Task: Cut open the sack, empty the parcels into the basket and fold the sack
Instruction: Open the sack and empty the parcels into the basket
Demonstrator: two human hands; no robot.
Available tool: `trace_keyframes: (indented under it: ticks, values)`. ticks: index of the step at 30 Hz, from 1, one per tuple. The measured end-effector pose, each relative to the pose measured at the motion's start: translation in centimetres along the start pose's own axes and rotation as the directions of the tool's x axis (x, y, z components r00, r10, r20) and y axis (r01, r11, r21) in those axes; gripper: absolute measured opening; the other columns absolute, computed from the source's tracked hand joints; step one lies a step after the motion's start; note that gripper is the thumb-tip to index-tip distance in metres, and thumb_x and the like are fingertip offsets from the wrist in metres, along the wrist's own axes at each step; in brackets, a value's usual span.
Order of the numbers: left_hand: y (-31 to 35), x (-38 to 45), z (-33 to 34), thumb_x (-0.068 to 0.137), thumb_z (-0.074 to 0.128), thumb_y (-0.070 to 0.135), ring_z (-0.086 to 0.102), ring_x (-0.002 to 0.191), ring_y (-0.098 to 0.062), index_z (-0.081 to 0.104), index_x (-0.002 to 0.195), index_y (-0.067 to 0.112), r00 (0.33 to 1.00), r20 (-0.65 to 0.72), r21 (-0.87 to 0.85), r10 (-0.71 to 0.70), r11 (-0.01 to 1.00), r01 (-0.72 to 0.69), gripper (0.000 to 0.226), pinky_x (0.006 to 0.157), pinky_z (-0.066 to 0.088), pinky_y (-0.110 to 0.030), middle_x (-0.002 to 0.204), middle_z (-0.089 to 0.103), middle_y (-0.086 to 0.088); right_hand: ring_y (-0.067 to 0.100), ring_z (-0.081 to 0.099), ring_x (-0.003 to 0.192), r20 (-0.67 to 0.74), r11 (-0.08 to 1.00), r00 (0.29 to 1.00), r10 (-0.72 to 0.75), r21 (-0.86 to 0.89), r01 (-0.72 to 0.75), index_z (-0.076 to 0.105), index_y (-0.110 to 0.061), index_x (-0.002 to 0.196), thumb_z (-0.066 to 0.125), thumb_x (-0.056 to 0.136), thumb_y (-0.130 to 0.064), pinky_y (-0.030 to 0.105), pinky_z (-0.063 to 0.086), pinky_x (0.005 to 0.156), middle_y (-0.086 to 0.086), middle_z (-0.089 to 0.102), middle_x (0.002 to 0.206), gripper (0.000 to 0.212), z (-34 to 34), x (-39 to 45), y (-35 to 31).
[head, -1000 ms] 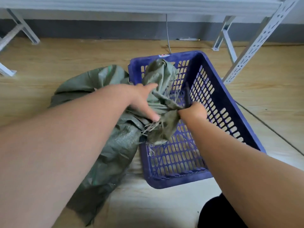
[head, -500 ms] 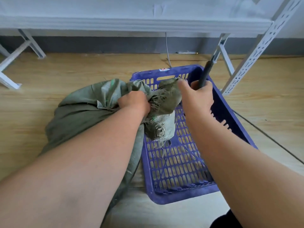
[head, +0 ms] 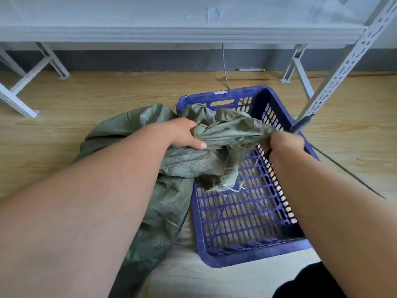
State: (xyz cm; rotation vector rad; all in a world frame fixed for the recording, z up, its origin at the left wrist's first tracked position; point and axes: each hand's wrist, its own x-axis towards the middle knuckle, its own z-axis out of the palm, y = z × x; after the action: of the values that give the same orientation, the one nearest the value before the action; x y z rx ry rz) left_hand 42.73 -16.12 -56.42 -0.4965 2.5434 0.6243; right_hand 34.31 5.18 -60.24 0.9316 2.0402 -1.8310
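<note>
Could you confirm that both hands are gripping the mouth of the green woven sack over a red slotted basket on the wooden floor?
Not quite: the basket is blue, not red, as the head view shows. The rest holds: the left hand and right hand grip the mouth of the green woven sack over it, on the wooden floor.

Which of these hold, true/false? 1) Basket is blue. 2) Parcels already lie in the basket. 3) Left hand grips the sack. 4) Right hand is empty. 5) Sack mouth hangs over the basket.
1) True: the basket is blue.
2) False: no parcels are visible in it, only its bare perforated floor.
3) True: the left hand grips the sack.
4) False: the right hand holds a dark-handled tool and sack fabric.
5) True: the frayed end hangs over the basket.
</note>
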Motion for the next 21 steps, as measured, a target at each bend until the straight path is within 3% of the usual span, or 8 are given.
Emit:
trace_keyframes:
  ticks: [3,6,9,11,13,16,20,21]
  values:
    - [1.0,0.2,1.1,0.072,0.074,0.057,0.034,0.140,-0.026,0.025,0.151,0.019,0.998,0.002,-0.014,0.062,0.998,-0.062,0.101,0.113,0.031,-0.039,0.157,0.027,-0.003,0.021,0.060,0.085,-0.089,0.986,0.983,-0.163,-0.051,0.159,0.051,-0.012,0.125,0.050,0.090,-0.007,0.030,0.052,0.077,0.004,0.060,0.098,0.035,-1.1,0.4,-0.4]
    - [2.7,-0.5,3.8,0.075,0.074,0.053,0.047,0.126,-0.028,0.041,0.142,0.020,0.982,-0.006,0.252,0.191,0.950,-0.183,0.082,0.102,0.043,-0.042,0.144,0.039,-0.005,0.025,0.060,0.092,0.006,0.940,0.965,-0.261,-0.225,0.256,0.051,-0.015,0.127,0.050,0.091,-0.009,0.039,0.055,0.085,0.005,0.059,0.102,0.036,-0.9,0.1,0.2]
    - [3.3,-1.4,6.6,0.089,0.064,0.024,0.055,0.112,-0.031,0.044,0.132,0.020,0.974,0.018,0.493,0.228,0.845,-0.207,0.048,0.087,0.045,-0.039,0.125,0.055,-0.005,0.032,0.053,0.111,0.035,0.735,0.861,-0.507,-0.503,0.454,0.054,-0.016,0.124,0.047,0.087,-0.007,0.044,0.051,0.087,0.008,0.051,0.124,0.039,-0.3,-1.1,-0.7]
    - [3.5,-1.3,7.8,0.091,0.052,0.006,0.055,0.111,-0.030,0.040,0.137,0.018,0.982,0.045,0.624,0.182,0.763,-0.170,0.049,0.092,0.040,-0.040,0.117,0.060,-0.004,0.032,0.040,0.125,0.126,0.566,0.780,-0.613,-0.619,0.545,0.054,-0.016,0.125,0.045,0.088,-0.006,0.044,0.045,0.088,0.008,0.047,0.130,0.039,0.6,-2.5,-1.9]
    - [3.5,-0.8,8.5,0.090,0.046,0.003,0.057,0.108,-0.026,0.050,0.126,0.016,0.978,0.029,0.687,0.205,0.707,-0.168,0.038,0.104,0.032,-0.043,0.105,0.062,0.000,0.033,0.037,0.129,0.279,0.434,0.767,-0.578,-0.691,0.579,0.051,-0.016,0.127,0.046,0.093,-0.013,0.050,0.044,0.094,0.011,0.052,0.127,0.035,2.1,-4.4,-2.9]
    - [2.9,-0.3,9.1,0.088,0.048,0.012,0.048,0.118,-0.025,0.058,0.116,0.021,0.979,-0.112,0.641,0.167,0.765,-0.057,0.032,0.110,0.022,-0.046,0.115,0.062,-0.002,0.036,0.056,0.109,0.481,0.287,0.767,-0.424,-0.732,0.618,0.052,-0.018,0.123,0.049,0.092,-0.018,0.056,0.048,0.090,0.011,0.060,0.109,0.032,4.5,-6.6,-2.5]
    - [2.4,0.1,9.4,0.090,0.047,0.021,0.036,0.128,-0.027,0.059,0.123,0.022,0.971,-0.211,0.611,0.112,0.791,0.042,0.035,0.115,0.016,-0.047,0.132,0.048,-0.007,0.031,0.061,0.085,0.582,0.004,0.738,-0.341,-0.784,0.620,0.054,-0.009,0.120,0.047,0.094,-0.015,0.040,0.052,0.076,0.009,0.059,0.088,0.027,4.5,-8.4,-4.5]
    - [2.3,0.1,9.3,0.090,0.047,0.022,0.034,0.129,-0.028,0.059,0.123,0.022,0.965,-0.233,0.599,0.117,0.799,0.047,0.035,0.115,0.016,-0.046,0.134,0.046,-0.008,0.030,0.060,0.083,0.580,-0.013,0.738,-0.345,-0.789,0.614,0.053,-0.007,0.122,0.047,0.096,-0.014,0.038,0.051,0.072,0.010,0.059,0.089,0.028,4.1,-8.8,-5.6]
